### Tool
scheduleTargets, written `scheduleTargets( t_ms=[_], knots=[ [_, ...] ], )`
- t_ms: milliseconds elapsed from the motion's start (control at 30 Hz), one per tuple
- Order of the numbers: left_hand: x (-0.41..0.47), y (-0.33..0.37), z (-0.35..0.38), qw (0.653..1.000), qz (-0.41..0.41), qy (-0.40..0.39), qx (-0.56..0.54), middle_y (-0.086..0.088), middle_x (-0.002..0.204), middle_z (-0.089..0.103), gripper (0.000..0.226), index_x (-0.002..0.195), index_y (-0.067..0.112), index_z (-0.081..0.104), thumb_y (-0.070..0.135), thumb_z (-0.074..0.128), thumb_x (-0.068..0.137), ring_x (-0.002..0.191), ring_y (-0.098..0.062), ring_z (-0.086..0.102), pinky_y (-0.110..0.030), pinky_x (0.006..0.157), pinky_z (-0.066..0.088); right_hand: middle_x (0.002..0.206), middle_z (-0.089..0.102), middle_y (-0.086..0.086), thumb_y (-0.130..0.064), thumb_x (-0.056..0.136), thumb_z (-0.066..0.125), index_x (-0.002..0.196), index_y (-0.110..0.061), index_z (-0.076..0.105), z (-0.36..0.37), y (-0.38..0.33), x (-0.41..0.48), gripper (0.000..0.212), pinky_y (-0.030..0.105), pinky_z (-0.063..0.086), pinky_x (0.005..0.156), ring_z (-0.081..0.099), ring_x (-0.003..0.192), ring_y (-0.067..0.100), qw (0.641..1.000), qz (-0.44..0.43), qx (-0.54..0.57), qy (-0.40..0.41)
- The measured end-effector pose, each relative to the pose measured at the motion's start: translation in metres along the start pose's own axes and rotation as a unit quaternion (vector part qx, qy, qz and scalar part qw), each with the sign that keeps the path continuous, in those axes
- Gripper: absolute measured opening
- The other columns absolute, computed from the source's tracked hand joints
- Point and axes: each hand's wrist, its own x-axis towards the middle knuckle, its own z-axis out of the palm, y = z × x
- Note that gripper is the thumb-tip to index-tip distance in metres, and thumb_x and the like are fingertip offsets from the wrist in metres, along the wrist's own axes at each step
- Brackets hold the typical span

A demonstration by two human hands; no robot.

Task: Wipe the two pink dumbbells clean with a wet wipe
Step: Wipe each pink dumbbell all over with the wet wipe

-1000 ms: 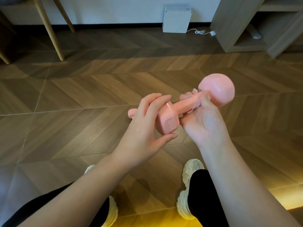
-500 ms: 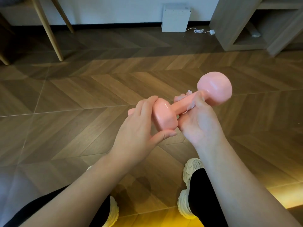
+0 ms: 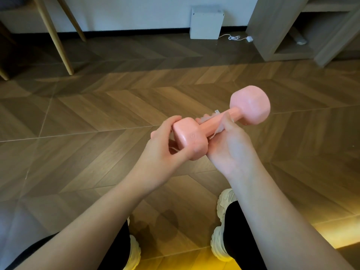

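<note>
I hold one pink dumbbell (image 3: 250, 106) in the air above the floor, its far head up to the right and its near head (image 3: 190, 138) toward me. My left hand (image 3: 161, 151) grips the near head, fingers curled over its top and thumb under it. My right hand (image 3: 228, 145) wraps the handle with a thin wet wipe (image 3: 215, 113) bunched between fingers and bar. Only one dumbbell shows.
Wooden herringbone floor (image 3: 97, 117) lies below. My two white shoes (image 3: 222, 227) stand at the bottom. Chair legs (image 3: 56, 36) rise at the back left, a white box (image 3: 206, 23) with a cable sits by the wall, and a wooden shelf unit (image 3: 282, 32) stands at the back right.
The dumbbell has turned in my hands so the near head's end face points more upward. My left fingers have curled further over that head.
</note>
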Motion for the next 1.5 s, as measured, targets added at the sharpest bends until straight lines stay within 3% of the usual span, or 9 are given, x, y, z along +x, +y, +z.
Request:
scheduleTargets(
  t_ms=[167,300,400,500,767,900,1000,1233,1500],
  knots=[
    [0.0,-0.005,0.002,0.958,0.219,0.045,0.181,0.002,0.143,0.044,0.087,0.142,0.015,0.039,0.022,0.088,0.07,0.135,-0.01,0.04,-0.036,0.107,0.042,0.074,0.064,0.009,-0.032,0.108,0.031,0.095,-0.007,0.055,0.0,0.002,-0.006,0.038,0.045,0.046,0.101,0.065,0.076,0.021,1.0,0.01,0.0,-0.021],
    [0.003,0.006,-0.004,0.998,0.052,-0.017,-0.02,0.012,0.133,0.053,0.078,0.136,0.039,0.039,0.045,0.08,0.07,0.115,-0.006,0.059,-0.024,0.092,0.052,0.073,0.066,0.007,-0.028,0.107,0.036,0.103,-0.01,0.051,0.001,0.004,-0.005,0.024,0.042,0.052,0.093,0.065,0.07,0.018,0.998,-0.003,0.058,-0.003],
    [0.006,0.011,-0.002,0.972,-0.105,-0.061,-0.202,-0.005,0.109,0.069,0.073,0.126,0.025,0.051,0.063,0.065,0.065,0.089,-0.024,0.072,-0.04,0.074,0.059,0.07,0.065,0.007,-0.024,0.107,0.038,0.097,-0.008,0.052,0.0,0.008,-0.005,0.024,0.045,0.045,0.106,0.063,0.071,0.018,0.997,-0.012,0.073,0.006],
    [0.007,0.011,-0.004,0.953,-0.155,-0.086,-0.246,-0.014,0.112,0.069,0.084,0.13,0.014,0.051,0.06,0.068,0.062,0.086,-0.025,0.071,-0.035,0.069,0.056,0.075,0.069,0.008,-0.02,0.105,0.043,0.1,-0.006,0.056,-0.001,0.014,-0.005,0.02,0.043,0.051,0.098,0.067,0.075,0.018,0.998,-0.017,0.052,0.016],
    [0.007,0.007,-0.01,0.939,-0.164,-0.073,-0.293,-0.015,0.098,0.074,0.061,0.123,0.006,0.059,0.045,0.063,0.076,0.082,-0.027,0.071,-0.032,0.072,0.059,0.099,0.059,0.015,-0.012,0.077,0.051,0.088,-0.007,0.052,-0.003,0.001,-0.016,0.012,0.04,0.039,0.101,0.056,0.103,0.026,0.99,0.016,-0.03,-0.137],
    [0.009,0.007,-0.017,0.929,-0.164,-0.046,-0.329,-0.019,0.099,0.071,0.061,0.123,0.001,0.057,0.041,0.062,0.077,0.082,-0.032,0.072,-0.034,0.074,0.06,0.125,0.06,0.012,-0.013,0.089,0.038,0.136,-0.006,0.049,-0.01,-0.004,-0.017,0.049,0.043,0.042,0.103,0.058,0.118,0.023,0.979,0.039,-0.041,-0.198],
    [0.007,0.007,-0.02,0.932,-0.144,-0.044,-0.33,-0.015,0.094,0.072,0.073,0.122,0.0,0.057,0.047,0.068,0.066,0.08,-0.029,0.071,-0.033,0.072,0.059,0.12,0.066,0.009,-0.019,0.105,0.038,0.142,-0.009,0.05,-0.008,0.0,-0.013,0.04,0.045,0.045,0.103,0.063,0.11,0.019,0.978,-0.002,-0.127,-0.163],
    [0.001,0.008,-0.016,0.936,-0.121,-0.058,-0.324,-0.016,0.097,0.069,0.059,0.128,-0.003,0.053,0.035,0.06,0.083,0.083,-0.027,0.066,-0.024,0.057,0.05,0.112,0.073,0.004,-0.031,0.085,0.063,0.116,-0.012,0.067,-0.008,0.014,-0.011,0.036,0.041,0.047,0.103,0.068,0.105,0.014,0.976,-0.023,-0.206,-0.067],
    [0.0,0.008,-0.022,0.951,-0.073,-0.069,-0.291,-0.016,0.111,0.065,0.073,0.133,0.004,0.051,0.045,0.067,0.074,0.084,-0.026,0.063,-0.038,0.07,0.049,0.097,0.075,-0.001,-0.024,0.065,0.077,0.106,-0.01,0.072,-0.004,0.014,-0.015,0.043,0.032,0.047,0.097,0.066,0.097,0.012,0.966,-0.101,-0.228,-0.073]
  ],
)
